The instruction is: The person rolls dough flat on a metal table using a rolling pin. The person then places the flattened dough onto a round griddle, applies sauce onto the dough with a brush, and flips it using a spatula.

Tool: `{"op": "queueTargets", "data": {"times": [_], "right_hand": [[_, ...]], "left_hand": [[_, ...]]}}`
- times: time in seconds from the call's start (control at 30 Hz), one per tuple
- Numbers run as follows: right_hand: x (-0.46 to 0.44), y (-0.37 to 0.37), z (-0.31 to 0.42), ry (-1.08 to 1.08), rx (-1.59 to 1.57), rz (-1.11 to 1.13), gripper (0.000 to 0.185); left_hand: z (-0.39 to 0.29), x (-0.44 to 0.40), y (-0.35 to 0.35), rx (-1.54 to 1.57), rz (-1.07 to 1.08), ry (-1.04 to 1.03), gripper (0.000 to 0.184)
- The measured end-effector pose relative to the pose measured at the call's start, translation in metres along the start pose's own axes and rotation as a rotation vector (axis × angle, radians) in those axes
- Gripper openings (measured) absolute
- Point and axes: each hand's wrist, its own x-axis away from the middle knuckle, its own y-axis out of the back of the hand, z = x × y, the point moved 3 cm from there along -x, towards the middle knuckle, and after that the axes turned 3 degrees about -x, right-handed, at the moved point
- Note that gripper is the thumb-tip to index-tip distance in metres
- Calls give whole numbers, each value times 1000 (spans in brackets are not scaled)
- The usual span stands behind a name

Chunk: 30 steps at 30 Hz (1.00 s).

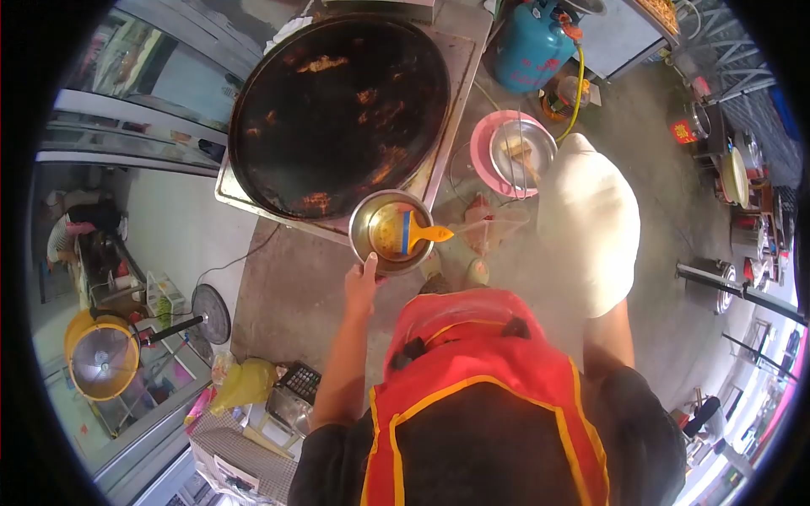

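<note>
My left hand [363, 282] grips the rim of a metal bowl [360, 226], with the thumb over the edge. Yellowish liquid lies in the bowl. A brush with an orange handle and blue band [413, 233] rests inside, its handle over the near rim. Draped over my right hand is a large, pale, floppy sheet of dough [591, 223]. It hides the hand and its fingers; only my right forearm [609, 337] shows below. Left of the dough, at the top, a big round black griddle [337, 114] has browned scraps on its surface.
The griddle sits on a metal stand [447, 110], close to the bowl. On the floor, a pink basin [483, 156] holds a metal basin [548, 156]. A blue-green gas cylinder [531, 51] with a yellow hose [580, 93] stands behind. A yellow fan [101, 358] is at left. Another person [72, 228] shows at far left.
</note>
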Motion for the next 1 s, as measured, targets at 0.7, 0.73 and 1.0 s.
{"op": "queueTargets", "data": {"times": [0.7, 0.73, 1.0], "right_hand": [[25, -42, -7, 60, 55, -112, 35], [24, -45, -8, 59, 60, -107, 35], [-13, -81, -20, -7, 81, 21, 34]], "left_hand": [[-36, -9, 29, 19, 325, 130, 43], [-38, -8, 28, 14, 330, 124, 42], [-27, -10, 28, -79, 217, 50, 44]]}}
